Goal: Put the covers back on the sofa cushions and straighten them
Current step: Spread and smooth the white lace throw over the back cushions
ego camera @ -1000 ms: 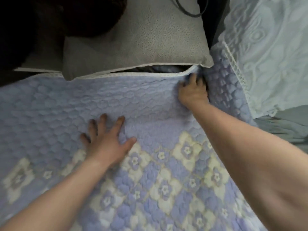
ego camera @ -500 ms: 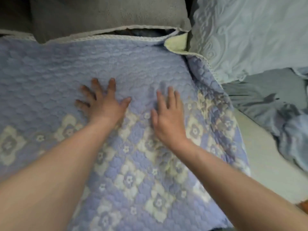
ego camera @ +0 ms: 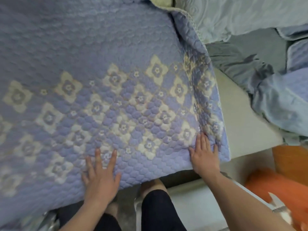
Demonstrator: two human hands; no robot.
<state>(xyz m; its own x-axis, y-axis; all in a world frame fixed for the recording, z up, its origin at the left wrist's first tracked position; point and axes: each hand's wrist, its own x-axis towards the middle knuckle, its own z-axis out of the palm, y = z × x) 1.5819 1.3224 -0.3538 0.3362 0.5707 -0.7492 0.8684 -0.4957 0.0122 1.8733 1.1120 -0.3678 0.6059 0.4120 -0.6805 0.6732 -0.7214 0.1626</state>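
A quilted lilac cover (ego camera: 93,52) with cream flower patches lies spread over the sofa seat and fills most of the view. My left hand (ego camera: 100,174) presses flat on it near its front edge, fingers spread. My right hand (ego camera: 205,155) lies flat at the cover's front right corner, fingers straight, beside a fold where the side edge hangs down. The cover's cream underside (ego camera: 162,3) shows turned up at the far right corner.
A pale blue embossed cover (ego camera: 236,15) lies at the upper right. Crumpled grey and blue fabric (ego camera: 276,90) sits on the right over a bare cream cushion (ego camera: 241,124). Something orange (ego camera: 280,184) is at the lower right. My legs (ego camera: 158,210) stand against the sofa front.
Both hands have slid from the middle of the cover toward me to its front edge. The right hand moved out to the front right corner. The view tilted down.
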